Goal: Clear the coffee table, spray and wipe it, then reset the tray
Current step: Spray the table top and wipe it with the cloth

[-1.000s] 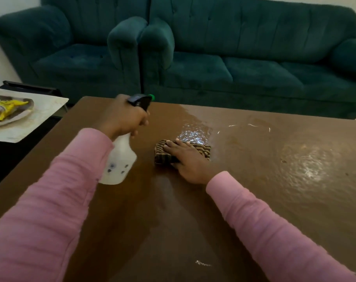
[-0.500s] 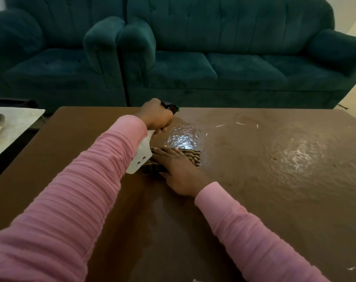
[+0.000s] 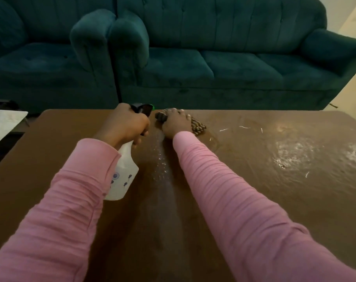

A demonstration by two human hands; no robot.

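The brown coffee table fills the lower view, wet and shiny on its right half. My left hand grips the neck of a white spray bottle with a black trigger head and green nozzle, held above the table near the far edge. My right hand presses flat on a striped brown cloth at the table's far edge, right beside the bottle's nozzle. A pale wet streak runs down the table between my two arms.
Two dark teal sofas stand side by side just behind the table. A white surface shows at the left edge, beside the table. Small pale crumbs lie on the wet right part of the table.
My right hand has pushed the cloth away from me to the table's far edge. My left hand has carried the spray bottle forward with it. The view has shifted rightward.
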